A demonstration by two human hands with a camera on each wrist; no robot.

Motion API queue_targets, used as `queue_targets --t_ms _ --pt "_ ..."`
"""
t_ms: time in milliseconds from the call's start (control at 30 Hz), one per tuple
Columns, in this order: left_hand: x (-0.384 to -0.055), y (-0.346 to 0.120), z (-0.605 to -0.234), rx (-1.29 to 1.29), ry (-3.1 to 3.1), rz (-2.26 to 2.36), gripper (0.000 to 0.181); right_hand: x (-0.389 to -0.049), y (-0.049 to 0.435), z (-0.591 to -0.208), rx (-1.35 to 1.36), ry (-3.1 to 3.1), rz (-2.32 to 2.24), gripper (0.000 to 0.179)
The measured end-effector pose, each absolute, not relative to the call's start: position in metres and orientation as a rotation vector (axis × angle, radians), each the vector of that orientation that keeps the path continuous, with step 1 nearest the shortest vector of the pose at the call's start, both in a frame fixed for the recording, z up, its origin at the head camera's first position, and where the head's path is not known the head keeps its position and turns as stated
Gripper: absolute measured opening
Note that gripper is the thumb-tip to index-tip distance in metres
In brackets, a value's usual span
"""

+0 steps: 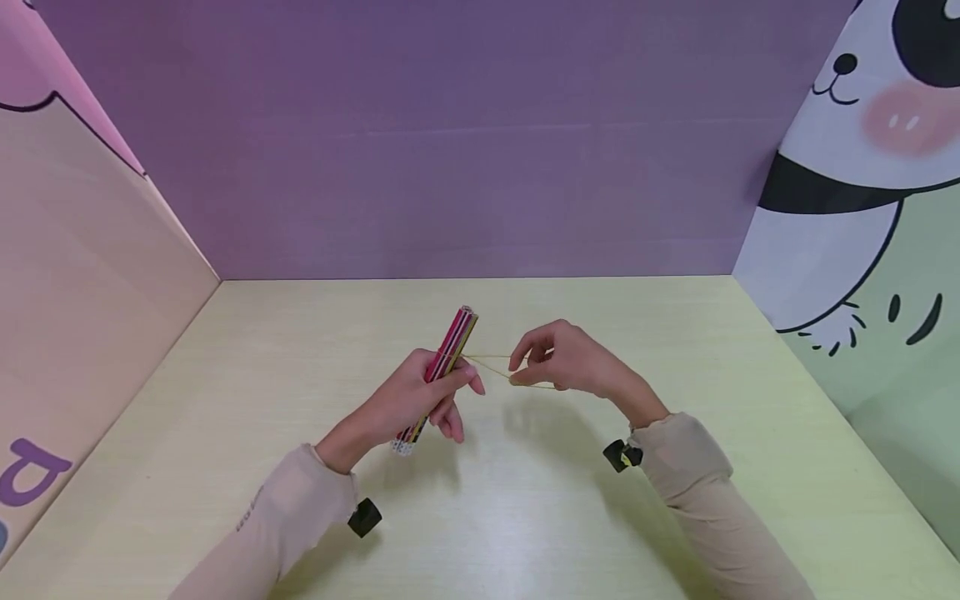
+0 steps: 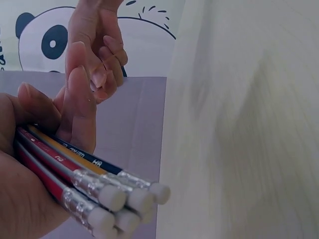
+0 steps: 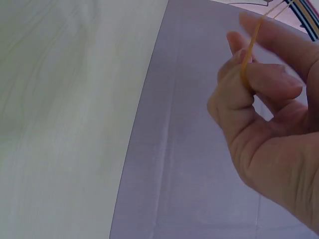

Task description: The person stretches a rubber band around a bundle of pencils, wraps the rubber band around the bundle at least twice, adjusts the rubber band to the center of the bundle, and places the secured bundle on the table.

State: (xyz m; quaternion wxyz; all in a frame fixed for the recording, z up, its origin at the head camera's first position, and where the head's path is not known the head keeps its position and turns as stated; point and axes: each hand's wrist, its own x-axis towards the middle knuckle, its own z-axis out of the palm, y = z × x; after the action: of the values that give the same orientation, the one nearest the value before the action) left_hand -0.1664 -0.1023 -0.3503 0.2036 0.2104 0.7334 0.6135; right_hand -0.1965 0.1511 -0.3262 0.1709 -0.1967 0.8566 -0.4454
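Observation:
My left hand [image 1: 405,402] grips a bundle of pencils [image 1: 452,343], tilted above the table, with the thumb across it. Red, black and yellow barrels show in the bundle. White erasers [image 2: 112,197] in silver ferrules cap the lower end in the left wrist view. From the pencils a thin yellow rubber band [image 1: 491,357] stretches across to my right hand [image 1: 566,358]. The band [image 3: 246,64] is hooked over a curled finger of that hand in the right wrist view. Whether it circles the whole bundle cannot be told.
Both hands are above a pale wooden table [image 1: 300,333]. A purple panel [image 1: 480,167] rises behind it, with a pink and beige panel [image 1: 82,275] at the left and a panda-printed panel [image 1: 892,350] at the right. Small black devices [image 1: 365,517] sit at the wrists.

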Motion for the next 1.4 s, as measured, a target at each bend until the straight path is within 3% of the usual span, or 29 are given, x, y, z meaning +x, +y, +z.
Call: queue_targets --t_ms 200,567,767,1100,1400 --pt "-0.163 -0.099 -0.352 0.669 2.165 1.618 0.026 -0.195 0.153 -0.327 -0.694 2.489 -0.990 0.042" --pt "-0.154 -0.086 -0.363 0.870 2.632 1.106 0.006 -0.188 0.158 -0.322 -0.728 2.533 -0.954 0.074" --pt "-0.151 -0.081 -0.367 0.918 2.897 0.816 0.005 -0.176 0.148 -0.314 -0.752 2.603 -0.947 0.090" --pt "-0.146 -0.078 -0.370 0.829 3.115 0.501 0.011 -0.160 0.134 -0.307 -0.827 2.834 -0.754 0.078" --pt "-0.144 -0.081 -0.370 0.719 3.197 0.392 0.019 -0.139 0.109 -0.312 -1.031 3.095 -0.277 0.045"
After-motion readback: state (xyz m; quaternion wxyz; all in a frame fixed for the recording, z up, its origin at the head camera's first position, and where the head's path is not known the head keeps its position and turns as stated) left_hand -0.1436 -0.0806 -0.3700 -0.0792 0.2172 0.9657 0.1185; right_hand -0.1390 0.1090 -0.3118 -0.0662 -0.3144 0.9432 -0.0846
